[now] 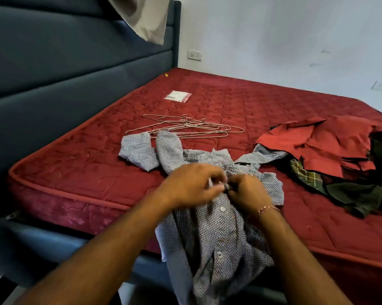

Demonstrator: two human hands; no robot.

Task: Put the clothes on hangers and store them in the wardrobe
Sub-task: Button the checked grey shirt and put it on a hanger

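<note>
Both hands meet over the checked shirt (210, 234): the left hand (192, 186) and right hand (247, 192) each pinch its placket near the collar, seemingly working a button, forearms reaching in from below. That shirt lies at the near edge of the red mattress (80, 164), tail hanging off. By the look of it nothing is hung yet: wire hangers (185, 128) lie just beyond it and a pile of other clothes (331, 159) waits to its right.

red mattress (240, 102) — small packet (178, 96) on it | wall socket (194, 55)
</note>
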